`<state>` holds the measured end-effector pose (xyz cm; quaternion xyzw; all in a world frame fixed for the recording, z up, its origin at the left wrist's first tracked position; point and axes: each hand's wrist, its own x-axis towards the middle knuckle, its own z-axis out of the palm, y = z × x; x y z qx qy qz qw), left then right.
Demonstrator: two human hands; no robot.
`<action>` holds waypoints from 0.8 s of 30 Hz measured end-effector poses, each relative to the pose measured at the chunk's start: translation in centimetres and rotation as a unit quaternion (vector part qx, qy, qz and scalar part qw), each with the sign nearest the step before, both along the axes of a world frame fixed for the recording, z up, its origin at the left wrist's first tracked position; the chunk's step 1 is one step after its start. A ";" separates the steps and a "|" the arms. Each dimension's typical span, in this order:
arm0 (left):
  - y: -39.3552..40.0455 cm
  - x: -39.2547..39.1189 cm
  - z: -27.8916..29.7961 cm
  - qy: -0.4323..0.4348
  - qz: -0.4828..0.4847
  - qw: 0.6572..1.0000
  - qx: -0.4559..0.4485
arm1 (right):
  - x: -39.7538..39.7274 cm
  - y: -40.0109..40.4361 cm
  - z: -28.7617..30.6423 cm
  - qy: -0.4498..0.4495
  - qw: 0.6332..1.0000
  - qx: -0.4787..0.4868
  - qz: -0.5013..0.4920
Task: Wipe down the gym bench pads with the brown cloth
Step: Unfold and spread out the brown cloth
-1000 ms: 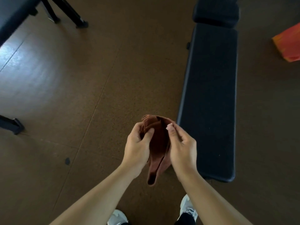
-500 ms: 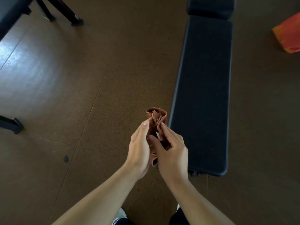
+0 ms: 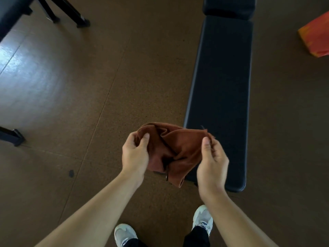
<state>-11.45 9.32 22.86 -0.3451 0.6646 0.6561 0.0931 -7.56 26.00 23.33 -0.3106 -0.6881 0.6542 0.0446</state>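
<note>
brown cloth (image 3: 175, 148) is stretched out in the air between both hands, left hand (image 3: 135, 155) and right hand (image 3: 211, 160) each pinching a top corner, looks like just above the near end of the black bench pad (image 3: 222, 82), not touching it

left hand (image 3: 135, 155) pinch grip | right hand (image 3: 212, 159) pinch grip | forearms extended

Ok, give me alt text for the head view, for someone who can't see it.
Both hands, left and right, hold a brown cloth spread between them in the air, beside the near end of a long black bench pad. A second pad sits at its far end; brown floor and two white shoes show below.
</note>
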 end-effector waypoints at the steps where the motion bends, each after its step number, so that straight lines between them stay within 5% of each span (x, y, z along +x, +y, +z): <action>1: -0.5 -0.2 0.0 0.002 -0.004 1.000 -0.017 | -0.4 0.8 -0.2 -0.006 1.000 0.010 -0.022; 15: 0.5 -4.8 2.2 0.066 -0.157 0.985 -0.038 | -6.3 11.5 1.3 -0.054 0.995 0.090 0.006; 18: 2.7 -6.1 3.0 0.076 -0.223 0.968 -0.082 | -7.4 12.9 2.6 -0.095 0.995 0.025 0.002; 24: 4.9 -6.8 4.3 0.037 -0.177 0.982 0.054 | -7.0 14.9 4.6 -0.104 0.992 -0.044 0.061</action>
